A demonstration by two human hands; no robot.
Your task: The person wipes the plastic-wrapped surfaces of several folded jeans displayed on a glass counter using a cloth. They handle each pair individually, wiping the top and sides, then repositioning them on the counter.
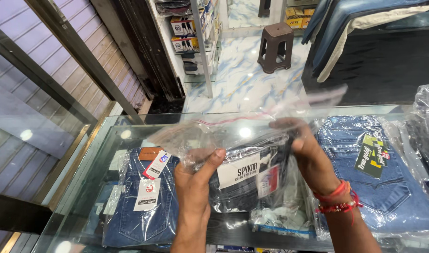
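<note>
Hands over a glass counter (83, 187): left hand (193, 180) and right hand (308, 157) both pinch a clear plastic bag (233, 136) containing dark folded jeans (245, 182).

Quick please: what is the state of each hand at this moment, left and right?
Left hand: closed, gripping the clear plastic bag around the dark folded jeans.
Right hand: closed, pinching the same bag near its open top.

Clothes shop: bagged jeans (387, 187) on glass counter (83, 187)
</note>
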